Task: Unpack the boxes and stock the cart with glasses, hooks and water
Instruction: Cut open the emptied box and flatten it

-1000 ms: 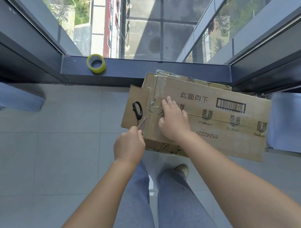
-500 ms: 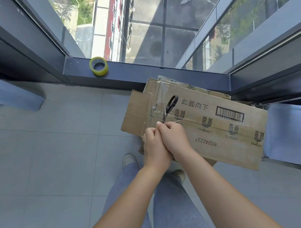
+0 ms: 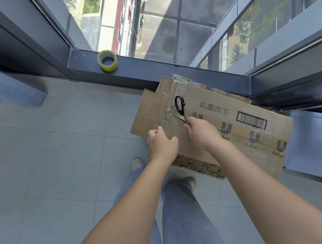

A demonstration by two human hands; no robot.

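Nearest, the left hand [image 3: 161, 143] is curled loosely at the near left edge of the cardboard box [image 3: 228, 131]; whether it pinches the tape I cannot tell. Just right of it, the right hand [image 3: 204, 131] grips the scissors [image 3: 181, 109] by the blade end, the black handle pointing away toward the window. The box lies on the floor directly under both hands. Its long axis runs from left to right, and its worn brown top is sealed with clear tape.
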